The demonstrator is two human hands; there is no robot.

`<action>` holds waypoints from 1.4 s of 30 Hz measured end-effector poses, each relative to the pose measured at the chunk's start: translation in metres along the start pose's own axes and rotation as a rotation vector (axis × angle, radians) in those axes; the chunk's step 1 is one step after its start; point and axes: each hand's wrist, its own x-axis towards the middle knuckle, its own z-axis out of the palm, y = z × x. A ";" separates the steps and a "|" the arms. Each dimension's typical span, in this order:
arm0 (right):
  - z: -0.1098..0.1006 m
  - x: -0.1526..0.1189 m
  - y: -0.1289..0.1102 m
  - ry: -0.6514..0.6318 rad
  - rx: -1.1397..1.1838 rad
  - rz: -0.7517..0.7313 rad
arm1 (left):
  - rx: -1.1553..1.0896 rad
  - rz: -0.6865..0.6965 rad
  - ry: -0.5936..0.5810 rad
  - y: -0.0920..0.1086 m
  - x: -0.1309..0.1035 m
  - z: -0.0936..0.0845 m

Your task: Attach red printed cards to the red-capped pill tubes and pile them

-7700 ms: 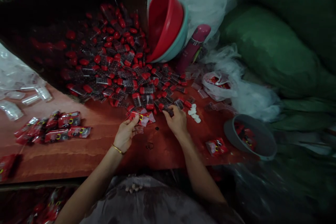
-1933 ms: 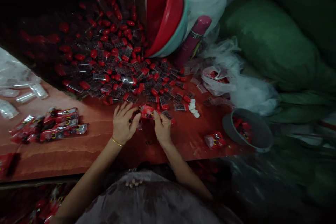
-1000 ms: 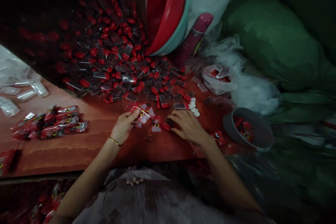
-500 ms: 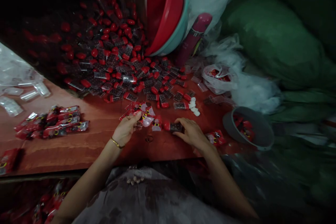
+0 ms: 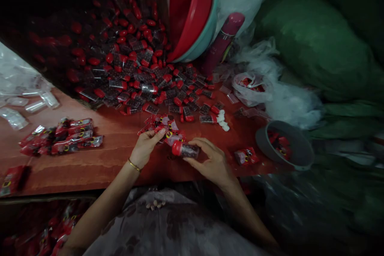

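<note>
My left hand point(image 5: 145, 148), with a bracelet at the wrist, pinches a red printed plastic wrapper point(image 5: 171, 137) between thumb and fingers. More such wrappers lie under and behind it. My right hand point(image 5: 214, 162) grips the base end of a small see-through bottle with a red cap point(image 5: 189, 151). The bottle lies sideways, its cap pointing left at the wrapper's lower edge. Whether the cap touches the wrapper or has entered it, I cannot tell. Just beyond the right hand are white round pieces point(image 5: 222, 120) beside another red-capped bottle point(image 5: 207, 119).
A large heap of red-capped bottles point(image 5: 135, 64) spills from a dark box at the back left. Filled red packets point(image 5: 72, 136) lie left. A grey bowl point(image 5: 303, 160) stands right; a red basin point(image 5: 192, 12) and a flask point(image 5: 223, 40) are behind.
My right hand has moved left with the bottle, bringing its red cap closer to the wrapper. My left hand keeps its pinch on the wrapper.
</note>
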 end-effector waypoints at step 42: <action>0.033 0.008 -0.002 0.203 -0.152 0.019 | -0.069 0.045 0.022 -0.032 -0.007 0.016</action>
